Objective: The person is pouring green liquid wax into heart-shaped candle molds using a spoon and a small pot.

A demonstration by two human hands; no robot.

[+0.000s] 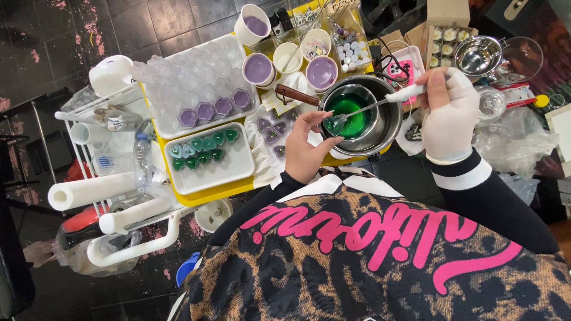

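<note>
Head view: right hand fingers pinching whisk in green-liquid pot; left hand fingers curled, gripping pot rim.

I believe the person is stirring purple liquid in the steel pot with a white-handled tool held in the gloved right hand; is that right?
Not quite: the liquid in the steel pot is green, not purple, as the head view shows. The gloved right hand does hold the white-handled tool.
</note>
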